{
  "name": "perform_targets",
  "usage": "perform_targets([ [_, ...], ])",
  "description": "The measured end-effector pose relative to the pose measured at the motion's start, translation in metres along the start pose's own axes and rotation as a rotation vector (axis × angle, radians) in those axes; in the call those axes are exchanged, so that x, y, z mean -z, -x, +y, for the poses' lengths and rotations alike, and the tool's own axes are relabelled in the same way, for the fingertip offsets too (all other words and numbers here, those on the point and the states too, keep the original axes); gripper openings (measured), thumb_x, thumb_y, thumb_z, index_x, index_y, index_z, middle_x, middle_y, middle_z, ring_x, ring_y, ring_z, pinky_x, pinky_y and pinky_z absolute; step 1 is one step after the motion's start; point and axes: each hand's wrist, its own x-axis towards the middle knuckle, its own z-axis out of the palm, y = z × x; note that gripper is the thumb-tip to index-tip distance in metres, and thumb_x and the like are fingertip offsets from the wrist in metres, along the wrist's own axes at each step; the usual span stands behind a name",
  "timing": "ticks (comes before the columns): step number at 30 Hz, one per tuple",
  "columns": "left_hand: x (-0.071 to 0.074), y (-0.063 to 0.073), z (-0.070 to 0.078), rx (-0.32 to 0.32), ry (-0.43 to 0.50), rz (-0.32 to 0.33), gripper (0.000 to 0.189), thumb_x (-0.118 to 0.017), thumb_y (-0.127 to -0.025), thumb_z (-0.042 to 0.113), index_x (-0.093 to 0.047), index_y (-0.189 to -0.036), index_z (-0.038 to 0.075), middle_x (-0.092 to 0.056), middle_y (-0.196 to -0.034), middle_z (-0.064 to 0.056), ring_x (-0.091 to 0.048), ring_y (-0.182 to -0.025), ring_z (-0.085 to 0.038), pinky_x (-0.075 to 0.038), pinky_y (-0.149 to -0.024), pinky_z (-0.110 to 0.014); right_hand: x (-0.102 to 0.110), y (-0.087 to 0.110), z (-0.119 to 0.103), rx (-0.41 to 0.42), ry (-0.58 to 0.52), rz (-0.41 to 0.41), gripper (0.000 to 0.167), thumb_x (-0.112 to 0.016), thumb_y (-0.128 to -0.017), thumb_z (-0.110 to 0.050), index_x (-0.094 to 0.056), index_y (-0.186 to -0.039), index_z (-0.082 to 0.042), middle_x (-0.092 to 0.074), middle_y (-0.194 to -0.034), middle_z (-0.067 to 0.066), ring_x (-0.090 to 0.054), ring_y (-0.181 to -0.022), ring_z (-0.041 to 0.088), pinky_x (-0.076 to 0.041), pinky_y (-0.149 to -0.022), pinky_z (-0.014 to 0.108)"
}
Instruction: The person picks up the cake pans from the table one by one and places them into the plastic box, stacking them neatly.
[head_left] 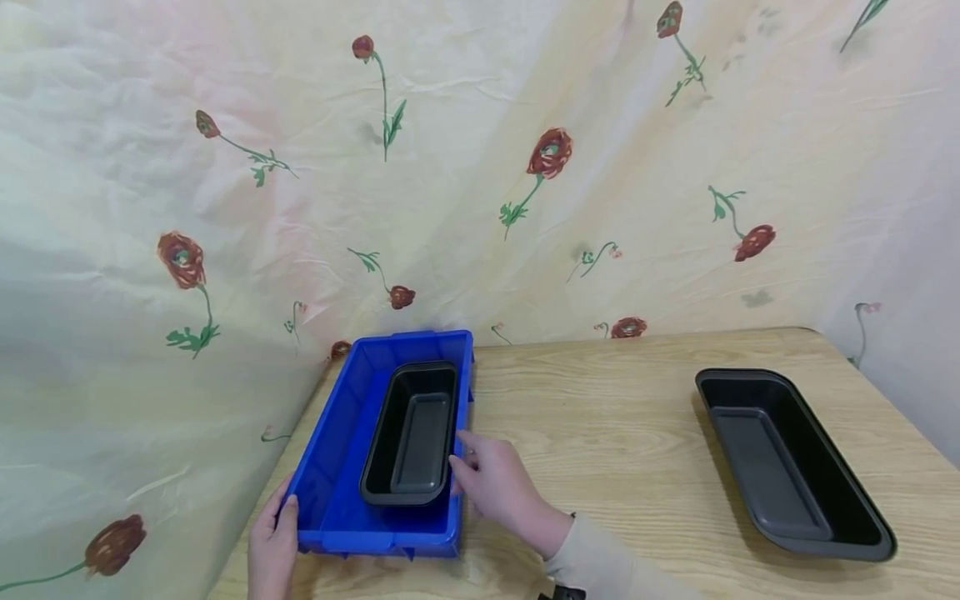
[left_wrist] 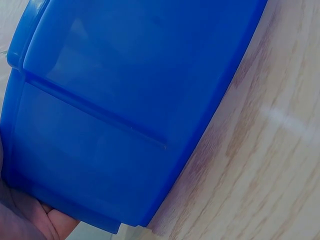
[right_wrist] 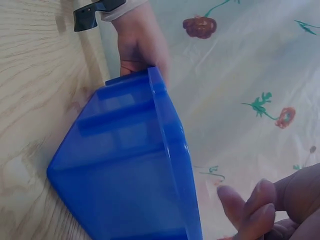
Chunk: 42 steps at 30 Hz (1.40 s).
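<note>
A blue plastic bin [head_left: 341,521] stands on the left of the table, with a dark loaf pan [head_left: 422,442] lying inside it toward the right wall. My left hand [head_left: 273,542] grips the bin's near-left corner, thumb over the rim; in the left wrist view part of that hand [left_wrist: 37,217] shows beside the blue wall. My right hand [head_left: 498,487] is by the bin's right rim, fingertips close to the pan's edge. In the right wrist view its loosely bent fingers [right_wrist: 257,210] are above the rim with nothing seen between them.
A second, similar dark loaf pan [head_left: 795,467] rests on the right side of the wooden table [head_left: 592,417]. Flower-patterned cloth [head_left: 465,192] hangs behind the table and along its left side, close to the bin.
</note>
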Motion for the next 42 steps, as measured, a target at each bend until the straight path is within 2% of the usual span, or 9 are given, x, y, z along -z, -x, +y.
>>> perform_targets([
  [4,0.001,0.0,0.0,-0.016,0.007,-0.004,0.052,-0.034,-0.113,0.02,-0.032,-0.159,-0.004,-0.028,-0.163,-0.029,-0.026,-0.148,-0.051,-0.025,-0.117,-0.068,0.012,0.005,0.006,0.002,-0.031,0.016,0.045,-0.059,-0.104,-0.004,-0.049,-0.143,0.017,-0.066,-0.064,0.001,-0.045,-0.037,0.006,-0.044,-0.035,0.024],
  [14,0.0,0.0,0.0,-0.006,0.011,0.018,0.051,-0.035,-0.113,0.02,-0.033,-0.159,-0.004,-0.029,-0.162,-0.03,-0.028,-0.147,-0.049,-0.027,-0.117,-0.065,0.033,0.02,0.013,0.001,-0.011,0.061,0.039,-0.059,-0.104,-0.004,-0.056,-0.139,0.013,-0.066,-0.064,-0.001,-0.047,-0.037,0.007,-0.044,-0.035,0.025],
  [23,0.001,0.001,0.0,-0.007,-0.011,0.028,0.05,-0.035,-0.113,0.019,-0.035,-0.158,-0.005,-0.032,-0.161,-0.03,-0.03,-0.146,-0.049,-0.028,-0.117,-0.064,0.044,0.032,0.018,-0.02,-0.003,0.089,0.04,-0.061,-0.103,-0.007,-0.058,-0.138,0.01,-0.065,-0.064,-0.003,-0.046,-0.036,0.007,-0.037,-0.035,0.021],
  [31,0.0,0.001,-0.002,-0.029,-0.007,0.033,0.049,-0.036,-0.113,0.018,-0.037,-0.156,-0.006,-0.033,-0.16,-0.031,-0.031,-0.146,-0.049,-0.028,-0.116,-0.065,0.053,0.041,0.02,-0.015,0.025,0.125,0.038,-0.063,-0.102,-0.007,-0.06,-0.137,0.008,-0.065,-0.063,-0.004,-0.046,-0.035,0.007,-0.041,-0.035,0.025],
  [42,-0.001,0.001,-0.001,-0.017,-0.011,0.032,0.05,-0.035,-0.113,0.02,-0.036,-0.158,-0.003,-0.033,-0.159,-0.031,-0.032,-0.144,-0.052,-0.029,-0.114,-0.069,0.063,0.052,0.022,-0.019,0.033,0.145,0.037,-0.064,-0.101,-0.005,-0.062,-0.136,0.007,-0.065,-0.064,-0.004,-0.045,-0.037,0.004,-0.046,-0.037,0.026],
])
